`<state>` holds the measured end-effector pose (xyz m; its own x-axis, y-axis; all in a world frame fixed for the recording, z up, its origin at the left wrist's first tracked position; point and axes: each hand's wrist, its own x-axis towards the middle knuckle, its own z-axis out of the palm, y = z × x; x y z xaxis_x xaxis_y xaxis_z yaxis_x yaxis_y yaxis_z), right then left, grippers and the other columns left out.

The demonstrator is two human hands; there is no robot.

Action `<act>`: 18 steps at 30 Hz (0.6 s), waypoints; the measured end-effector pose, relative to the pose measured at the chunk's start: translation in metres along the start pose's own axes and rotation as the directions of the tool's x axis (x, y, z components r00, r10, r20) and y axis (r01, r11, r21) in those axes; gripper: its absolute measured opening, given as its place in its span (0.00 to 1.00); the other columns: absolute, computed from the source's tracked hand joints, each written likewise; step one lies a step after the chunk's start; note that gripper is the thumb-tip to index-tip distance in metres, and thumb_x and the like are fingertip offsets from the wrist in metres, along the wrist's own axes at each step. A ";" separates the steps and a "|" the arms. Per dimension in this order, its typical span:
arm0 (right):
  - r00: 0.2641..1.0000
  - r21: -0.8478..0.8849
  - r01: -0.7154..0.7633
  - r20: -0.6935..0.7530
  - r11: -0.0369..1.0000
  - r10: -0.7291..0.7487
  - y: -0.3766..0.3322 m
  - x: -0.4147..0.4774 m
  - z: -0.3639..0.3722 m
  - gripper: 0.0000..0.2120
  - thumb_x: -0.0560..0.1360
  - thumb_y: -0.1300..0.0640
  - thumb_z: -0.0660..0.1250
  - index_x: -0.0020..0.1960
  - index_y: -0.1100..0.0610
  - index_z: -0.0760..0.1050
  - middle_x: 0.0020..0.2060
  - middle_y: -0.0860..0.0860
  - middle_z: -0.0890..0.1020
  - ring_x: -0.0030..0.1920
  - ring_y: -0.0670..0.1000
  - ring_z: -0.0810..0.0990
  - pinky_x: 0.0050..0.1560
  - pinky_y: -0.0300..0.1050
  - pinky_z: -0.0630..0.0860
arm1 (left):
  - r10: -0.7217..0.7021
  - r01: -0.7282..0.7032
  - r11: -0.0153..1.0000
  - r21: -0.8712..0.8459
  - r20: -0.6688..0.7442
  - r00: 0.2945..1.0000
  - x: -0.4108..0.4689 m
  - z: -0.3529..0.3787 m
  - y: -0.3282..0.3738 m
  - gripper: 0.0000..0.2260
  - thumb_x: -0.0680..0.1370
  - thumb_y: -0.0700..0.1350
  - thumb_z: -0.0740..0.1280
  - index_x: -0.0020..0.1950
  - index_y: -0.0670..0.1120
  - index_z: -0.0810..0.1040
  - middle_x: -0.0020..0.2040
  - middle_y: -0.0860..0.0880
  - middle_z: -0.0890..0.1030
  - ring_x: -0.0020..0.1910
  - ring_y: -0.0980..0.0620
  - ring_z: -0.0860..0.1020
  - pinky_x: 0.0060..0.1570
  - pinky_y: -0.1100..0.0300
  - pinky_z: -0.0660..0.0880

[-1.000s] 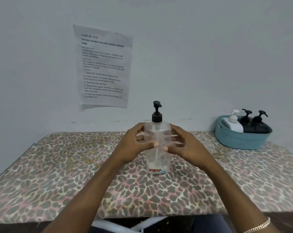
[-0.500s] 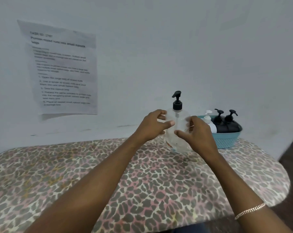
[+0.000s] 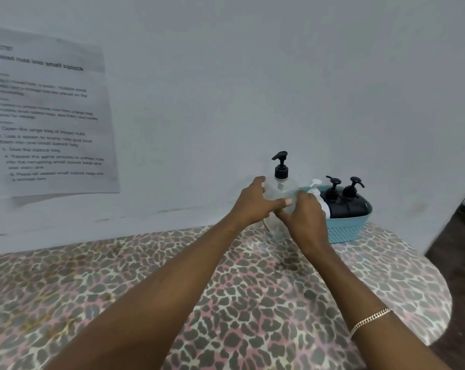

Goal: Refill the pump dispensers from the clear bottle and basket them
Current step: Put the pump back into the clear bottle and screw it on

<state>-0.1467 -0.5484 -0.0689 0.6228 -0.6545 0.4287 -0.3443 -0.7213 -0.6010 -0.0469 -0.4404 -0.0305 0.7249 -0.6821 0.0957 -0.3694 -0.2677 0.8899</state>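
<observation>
A clear bottle [image 3: 279,188] with a black pump top is held upright just left of the teal basket [image 3: 343,231], its base near the tabletop. My left hand [image 3: 252,202] wraps its left side and my right hand [image 3: 307,216] covers its front right, hiding most of the body. Inside the basket stand a white pump dispenser [image 3: 316,192] and two black pump dispensers [image 3: 332,198], [image 3: 355,200].
The table wears a leopard-print cloth [image 3: 226,289] with a rounded right end; dark floor lies beyond it. A printed paper sheet [image 3: 47,118] hangs on the grey wall at the left. The basket sits against the wall at the table's back right.
Both hands have carried the clear bottle from the table's middle rightward and back, up beside the basket. My view has swung right.
</observation>
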 end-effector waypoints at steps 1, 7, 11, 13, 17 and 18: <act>1.000 -0.005 -0.002 -0.001 1.000 0.002 0.003 0.002 0.002 0.23 0.77 0.44 0.74 0.57 0.62 0.74 0.51 0.57 0.78 0.49 0.59 0.78 0.42 0.49 0.69 | -0.005 0.005 1.000 0.001 0.000 1.000 0.003 0.002 -0.001 0.46 0.71 0.58 0.80 0.82 0.49 0.60 0.76 0.44 0.71 0.48 0.59 0.80 0.56 0.47 0.84; 1.000 -0.045 -0.003 -0.025 0.999 0.002 0.011 0.008 0.007 0.26 0.76 0.43 0.75 0.59 0.63 0.74 0.53 0.57 0.79 0.52 0.58 0.78 0.44 0.47 0.68 | -0.023 0.022 1.000 -0.017 -0.036 0.999 0.019 0.010 -0.004 0.45 0.70 0.56 0.82 0.81 0.49 0.64 0.74 0.44 0.73 0.68 0.44 0.77 0.63 0.45 0.80; 0.999 -0.055 0.004 -0.046 0.998 -0.007 0.012 0.010 0.013 0.26 0.76 0.44 0.76 0.59 0.64 0.75 0.54 0.59 0.77 0.54 0.60 0.77 0.47 0.52 0.76 | -0.028 0.028 1.000 -0.012 -0.037 0.999 0.020 0.011 -0.004 0.44 0.71 0.57 0.80 0.82 0.49 0.63 0.75 0.45 0.72 0.69 0.44 0.76 0.64 0.45 0.79; 0.998 -0.061 -0.009 -0.056 0.998 0.006 0.012 0.011 0.014 0.26 0.76 0.44 0.77 0.58 0.65 0.75 0.55 0.60 0.76 0.54 0.61 0.77 0.50 0.56 0.78 | -0.013 0.014 0.999 0.035 -0.036 0.999 0.020 0.012 -0.002 0.44 0.73 0.58 0.79 0.82 0.48 0.61 0.76 0.45 0.71 0.69 0.43 0.77 0.65 0.44 0.78; 0.999 -0.081 -0.034 -0.044 0.996 0.030 0.013 0.011 0.014 0.27 0.74 0.45 0.78 0.58 0.66 0.75 0.55 0.61 0.76 0.54 0.61 0.76 0.51 0.56 0.78 | 0.026 -0.021 0.995 0.096 -0.043 0.999 0.017 0.016 0.005 0.38 0.76 0.56 0.77 0.81 0.46 0.64 0.76 0.45 0.72 0.71 0.44 0.75 0.68 0.49 0.75; 0.999 -0.083 -0.036 -0.037 0.996 0.033 0.013 0.011 0.013 0.27 0.74 0.45 0.78 0.59 0.65 0.75 0.56 0.61 0.76 0.54 0.61 0.76 0.51 0.56 0.78 | 0.030 -0.024 0.993 0.112 -0.050 0.998 0.015 0.016 0.007 0.36 0.77 0.55 0.76 0.80 0.46 0.66 0.75 0.45 0.73 0.72 0.45 0.74 0.68 0.53 0.73</act>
<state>-0.1353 -0.5615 -0.0810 0.5846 -0.6858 0.4335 -0.4233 -0.7136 -0.5581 -0.0481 -0.4636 -0.0299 0.7415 -0.6553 0.1445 -0.4498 -0.3255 0.8317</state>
